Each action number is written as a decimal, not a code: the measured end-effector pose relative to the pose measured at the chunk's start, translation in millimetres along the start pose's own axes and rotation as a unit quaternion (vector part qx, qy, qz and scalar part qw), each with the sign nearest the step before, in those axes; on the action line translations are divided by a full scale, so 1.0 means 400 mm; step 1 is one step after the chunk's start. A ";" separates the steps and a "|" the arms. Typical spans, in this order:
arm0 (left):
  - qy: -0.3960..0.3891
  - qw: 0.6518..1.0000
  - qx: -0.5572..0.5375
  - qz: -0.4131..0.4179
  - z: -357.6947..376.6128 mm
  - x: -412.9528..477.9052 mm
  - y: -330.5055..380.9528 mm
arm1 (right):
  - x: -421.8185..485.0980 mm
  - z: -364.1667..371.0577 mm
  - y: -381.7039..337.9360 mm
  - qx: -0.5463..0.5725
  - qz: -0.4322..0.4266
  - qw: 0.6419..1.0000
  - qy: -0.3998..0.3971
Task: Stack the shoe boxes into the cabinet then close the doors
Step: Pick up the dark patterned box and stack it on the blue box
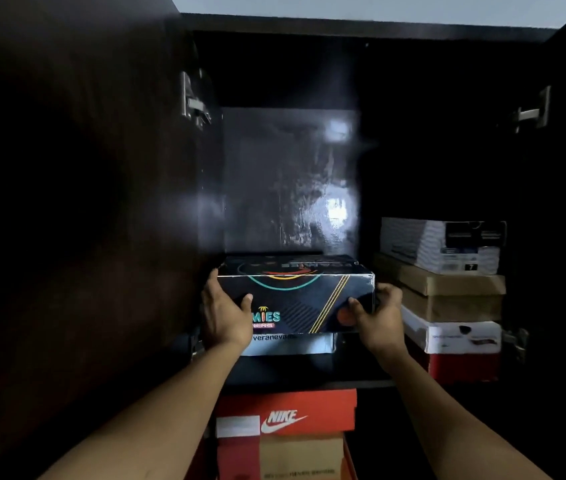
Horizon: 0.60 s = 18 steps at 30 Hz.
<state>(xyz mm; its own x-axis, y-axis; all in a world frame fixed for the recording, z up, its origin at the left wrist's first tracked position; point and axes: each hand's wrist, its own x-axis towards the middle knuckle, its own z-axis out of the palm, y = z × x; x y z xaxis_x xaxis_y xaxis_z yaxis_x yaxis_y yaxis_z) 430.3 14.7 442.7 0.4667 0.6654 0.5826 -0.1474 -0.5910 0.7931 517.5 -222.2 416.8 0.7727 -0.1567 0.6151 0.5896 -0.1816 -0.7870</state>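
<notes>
The left grip [222, 313] and right grip [378, 317] are clasping the ends of the dark box [295, 299], holding it between them just above a pale box [292, 342] inside the cabinet [292, 168]; a stack [448, 299] is standing beside the right grip.

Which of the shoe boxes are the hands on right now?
The dark box with yellow stripes, gripped at both ends by left hand and right hand; the right-side stack sits untouched.

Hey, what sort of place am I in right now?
Likely a home shoe cupboard: a dark cabinet with hinged doors open, a stack of shoe boxes inside on the right, and a Nike box below.
</notes>
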 end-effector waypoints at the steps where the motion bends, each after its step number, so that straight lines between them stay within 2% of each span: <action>1: 0.015 1.000 0.008 0.007 0.016 0.004 -0.009 | 0.001 0.012 0.009 -0.002 -0.001 1.000 -0.002; 5: 0.041 0.994 0.073 0.066 0.070 0.016 -0.052 | 0.012 0.056 0.051 -0.014 -0.026 0.999 -0.025; 9: -0.029 0.980 0.169 0.099 0.117 0.006 -0.121 | 0.030 0.092 0.099 -0.006 -0.029 0.997 -0.077; 13: -0.081 0.967 0.200 0.133 0.148 0.000 -0.178 | 0.064 0.122 0.120 -0.031 -0.015 0.993 -0.117; 18: -0.113 0.965 0.214 0.104 0.165 0.030 -0.198 | 0.112 0.144 0.158 -0.047 0.004 0.984 -0.170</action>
<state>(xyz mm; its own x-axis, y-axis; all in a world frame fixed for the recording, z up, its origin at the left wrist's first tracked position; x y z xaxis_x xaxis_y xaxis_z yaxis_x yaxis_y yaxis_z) 505.0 39.3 375.0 0.6516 0.4249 0.6284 0.0934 -0.8671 0.4893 602.9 -184.6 391.7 0.8208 0.1731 0.5443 0.5710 -0.2739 -0.7739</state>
